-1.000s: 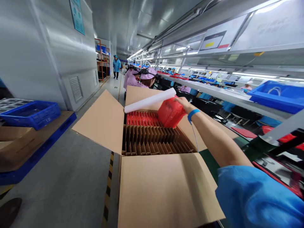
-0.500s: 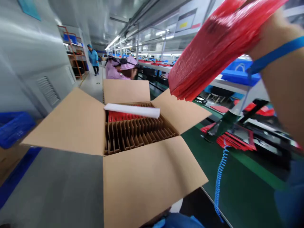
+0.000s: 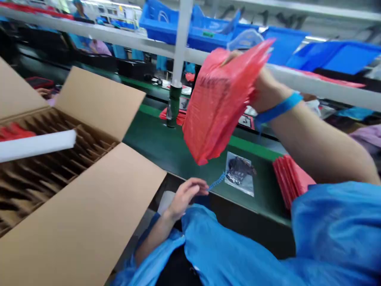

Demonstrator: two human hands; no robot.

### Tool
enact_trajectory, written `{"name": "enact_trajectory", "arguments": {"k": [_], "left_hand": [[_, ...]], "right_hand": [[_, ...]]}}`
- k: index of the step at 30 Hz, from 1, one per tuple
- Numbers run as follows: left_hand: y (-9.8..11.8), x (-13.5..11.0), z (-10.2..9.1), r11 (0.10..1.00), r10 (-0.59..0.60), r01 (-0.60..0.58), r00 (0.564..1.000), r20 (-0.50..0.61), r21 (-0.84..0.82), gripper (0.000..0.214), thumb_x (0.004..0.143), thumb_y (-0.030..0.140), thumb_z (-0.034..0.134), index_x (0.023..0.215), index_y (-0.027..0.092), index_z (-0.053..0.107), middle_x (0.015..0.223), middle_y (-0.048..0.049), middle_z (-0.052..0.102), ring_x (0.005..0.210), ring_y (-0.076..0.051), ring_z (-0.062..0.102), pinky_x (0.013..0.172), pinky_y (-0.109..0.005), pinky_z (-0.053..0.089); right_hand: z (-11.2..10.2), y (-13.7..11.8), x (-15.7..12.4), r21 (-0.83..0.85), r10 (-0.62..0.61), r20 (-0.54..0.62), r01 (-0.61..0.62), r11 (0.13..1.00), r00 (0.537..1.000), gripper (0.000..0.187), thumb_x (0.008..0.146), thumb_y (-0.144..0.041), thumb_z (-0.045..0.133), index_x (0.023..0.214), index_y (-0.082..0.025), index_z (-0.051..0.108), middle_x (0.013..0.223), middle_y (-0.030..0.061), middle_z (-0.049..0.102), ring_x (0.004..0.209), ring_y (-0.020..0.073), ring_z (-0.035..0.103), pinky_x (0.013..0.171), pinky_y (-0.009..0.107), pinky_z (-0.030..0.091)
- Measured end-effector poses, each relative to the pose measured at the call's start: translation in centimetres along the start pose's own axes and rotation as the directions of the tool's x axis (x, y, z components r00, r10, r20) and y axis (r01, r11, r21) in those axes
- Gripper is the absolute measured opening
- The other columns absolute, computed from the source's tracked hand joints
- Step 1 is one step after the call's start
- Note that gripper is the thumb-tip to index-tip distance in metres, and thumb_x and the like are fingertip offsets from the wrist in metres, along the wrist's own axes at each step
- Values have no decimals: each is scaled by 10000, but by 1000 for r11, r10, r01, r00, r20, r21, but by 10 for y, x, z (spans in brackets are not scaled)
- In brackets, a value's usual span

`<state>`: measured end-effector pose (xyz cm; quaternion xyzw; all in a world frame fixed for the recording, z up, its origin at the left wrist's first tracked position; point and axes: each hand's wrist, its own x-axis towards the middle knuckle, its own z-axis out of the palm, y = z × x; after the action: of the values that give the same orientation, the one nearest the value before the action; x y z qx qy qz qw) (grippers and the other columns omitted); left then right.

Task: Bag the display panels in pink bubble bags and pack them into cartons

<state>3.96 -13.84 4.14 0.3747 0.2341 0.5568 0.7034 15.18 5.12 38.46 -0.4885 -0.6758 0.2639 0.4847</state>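
High over the green bench, my right hand (image 3: 264,89) is wrapped round a stack of red plastic bags (image 3: 212,99), which hangs tilted downward. A blue strap circles that wrist. My left hand (image 3: 187,194) is low at the bench's near edge, palm inward, its fingers loosely bent and the thumb apart, with nothing seen in it. Just beyond its fingertips runs a blue coiled cord (image 3: 218,182). An open cardboard box (image 3: 89,214) stands at left, with brown dividers, some red bags (image 3: 14,131) and a white strip (image 3: 38,145) across its top.
On the green bench (image 3: 154,137) lies a clear bag with dark parts (image 3: 239,172). Further right leans another pile of red bags (image 3: 290,178). A white post (image 3: 181,43) rises from the bench, and blue bins (image 3: 205,29) line the shelf behind. A person (image 3: 79,8) is far back.
My view has swung right, so the box now sits at the left edge. The red bags have stayed in my right hand. My left hand has come into view.
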Motion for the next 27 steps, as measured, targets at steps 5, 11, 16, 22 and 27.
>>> {"name": "enact_trajectory", "arguments": {"k": [5, 11, 16, 22, 27], "left_hand": [[-2, 107, 38, 947, -184, 188, 982, 39, -259, 516, 1030, 585, 658, 1285, 141, 724, 1406, -206, 749, 1300, -342, 734, 1182, -489, 524], [26, 216, 40, 943, -133, 138, 990, 37, -305, 913, 897, 957, 492, 1302, 154, 653, 1365, -233, 746, 1391, -414, 660, 1148, -587, 558], [15, 261, 6, 909, -265, 302, 950, -164, 286, 483, 834, 553, 814, 1044, 130, 712, 972, -166, 794, 1062, -346, 759, 1003, -471, 619], [5, 263, -25, 843, -89, 225, 954, -286, 488, 191, 786, 297, 846, 850, 183, 707, 1007, -133, 803, 1262, -359, 679, 1148, -416, 520], [11, 191, -45, 834, 206, 16, 918, -338, 551, 177, 860, 297, 779, 1023, 233, 800, 1281, -99, 800, 1328, -311, 665, 1237, -403, 457]], "right_hand": [[8, 92, 8, 118, 163, -164, -144, 982, 973, 393, 1041, -62, 556, 664, -173, 526, 624, -63, 439, 640, 58, 437, 652, 214, 384], [22, 212, -88, 181, 256, -548, -186, 966, 796, 308, 1046, -436, 440, 961, -199, 617, 924, 80, 695, 985, 245, 671, 820, 307, 560], [90, 291, -203, 341, 528, -473, -406, 848, 705, 556, 891, -800, 496, 918, -265, 643, 986, 138, 783, 1198, 409, 701, 989, 498, 610], [77, 300, -230, 561, 633, 123, -580, 591, 764, 586, 639, -714, 903, 952, -263, 697, 1019, 95, 788, 1060, 370, 798, 972, 507, 641], [13, 268, -226, 168, 432, 416, -535, 828, 800, 512, 736, -784, 835, 932, -313, 791, 904, 91, 799, 909, 354, 777, 952, 555, 625]]}}
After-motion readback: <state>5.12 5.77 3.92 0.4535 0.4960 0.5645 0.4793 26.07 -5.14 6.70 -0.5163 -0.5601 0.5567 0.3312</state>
